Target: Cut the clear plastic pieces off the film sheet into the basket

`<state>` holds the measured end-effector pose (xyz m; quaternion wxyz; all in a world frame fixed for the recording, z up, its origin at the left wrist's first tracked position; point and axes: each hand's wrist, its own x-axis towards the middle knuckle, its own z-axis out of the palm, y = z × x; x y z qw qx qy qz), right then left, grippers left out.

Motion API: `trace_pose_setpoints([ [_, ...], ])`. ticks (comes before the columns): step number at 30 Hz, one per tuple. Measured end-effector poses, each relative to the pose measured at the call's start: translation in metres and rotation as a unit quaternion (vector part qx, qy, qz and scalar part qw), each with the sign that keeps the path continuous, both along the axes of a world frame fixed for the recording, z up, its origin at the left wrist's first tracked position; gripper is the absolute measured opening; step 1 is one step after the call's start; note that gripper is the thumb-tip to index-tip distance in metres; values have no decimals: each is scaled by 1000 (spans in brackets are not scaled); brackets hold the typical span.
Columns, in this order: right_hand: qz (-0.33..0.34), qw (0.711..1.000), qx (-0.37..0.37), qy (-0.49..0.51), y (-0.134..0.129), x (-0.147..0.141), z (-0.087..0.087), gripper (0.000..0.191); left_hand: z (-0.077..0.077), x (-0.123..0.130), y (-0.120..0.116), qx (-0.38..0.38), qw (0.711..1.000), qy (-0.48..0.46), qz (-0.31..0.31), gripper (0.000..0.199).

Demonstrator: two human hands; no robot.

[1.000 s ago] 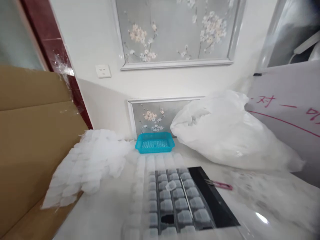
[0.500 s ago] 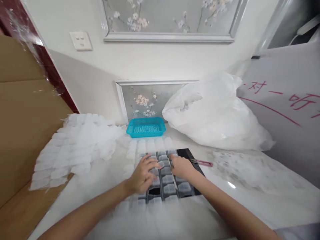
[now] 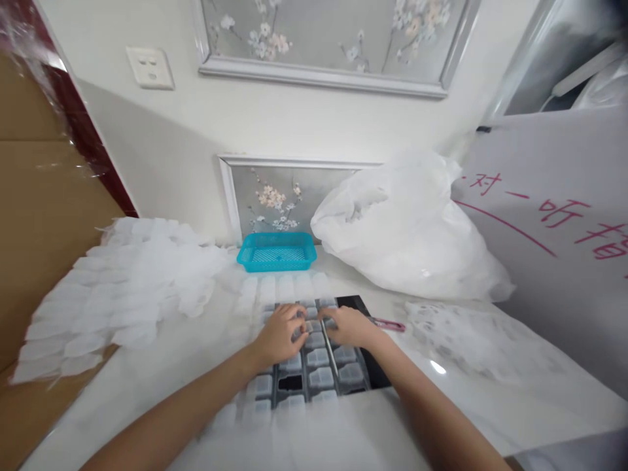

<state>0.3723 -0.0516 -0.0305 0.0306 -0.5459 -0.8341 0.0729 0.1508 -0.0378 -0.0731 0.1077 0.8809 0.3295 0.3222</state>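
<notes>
My left hand (image 3: pixel 279 333) and my right hand (image 3: pixel 346 327) rest side by side over a transparent plastic sheet of moulded cups (image 3: pixel 314 373), their fingertips nearly meeting. A small loose transparent cup (image 3: pixel 309 326) sits partly hidden between the fingers. I cannot tell whether either hand grips it. A thin metal strip (image 3: pixel 330 350) runs from below my right hand across the sheet. Under the sheet lies a black mat (image 3: pixel 375 369).
Pink-handled scissors (image 3: pixel 387 324) lie beyond my right hand. A turquoise plastic basket (image 3: pixel 277 252) and a large white bag (image 3: pixel 407 229) stand at the back. A pile of plastic sheets (image 3: pixel 122 294) lies left, against a cardboard panel (image 3: pixel 44 216).
My hands have come in from below and moved together over the sheet, now covering the loose cup. The view has also shifted, with the basket lower and further left.
</notes>
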Motion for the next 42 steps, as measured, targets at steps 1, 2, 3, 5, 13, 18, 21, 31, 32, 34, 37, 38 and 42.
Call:
trace_pose_setpoints([
  [1, 3, 1000, 4, -4, 2, -2, 0, 35, 0, 0, 1, 4, 1000, -5, 2, 6],
  [2, 5, 1000, 8, -8, 3, -4, 0, 34, 0, 1, 2, 8, 1000, -11, 6, 6],
  [3, 6, 1000, 13, -10, 5, -6, 0, 34, 0, 1, 3, 10, 1000, -19, 11, 8],
  [5, 13, 1000, 20, -7, 7, -8, 0, 31, 3, 0, 4, 14, 999, -35, 23, 12],
  [13, 33, 997, 29, 70, 8, 20, 0, 18, 16, -9, 4, -48, 974, -219, 27, 17],
  [18, 23, 936, 47, 349, 1, 6, 20, 17, 61, -19, 6, 52, 972, -228, -18, 7],
  [21, 62, 819, 1, 570, -13, -16, 59, 40, 115, -28, -4, 155, 965, -191, -92, 5],
  [31, 156, 656, 66, 735, -65, -47, 149, 47, 203, -22, -65, 150, 927, -311, -144, 60],
  [32, 155, 655, 67, 736, -66, -47, 150, 46, 201, -20, -68, 137, 921, -337, -136, 61],
  [34, 154, 658, 68, 734, -67, -47, 148, 45, 198, -18, -70, 101, 913, -381, -102, 57],
  [37, 148, 658, 76, 734, -66, -47, 145, 45, 196, -17, -69, 21, 912, -405, -62, 49],
  [38, 147, 657, 79, 735, -65, -47, 144, 45, 196, -17, -67, -1, 913, -404, -61, 47],
  [42, 151, 658, 71, 734, -65, -49, 142, 43, 194, -19, -63, -29, 911, -403, -79, 43],
])
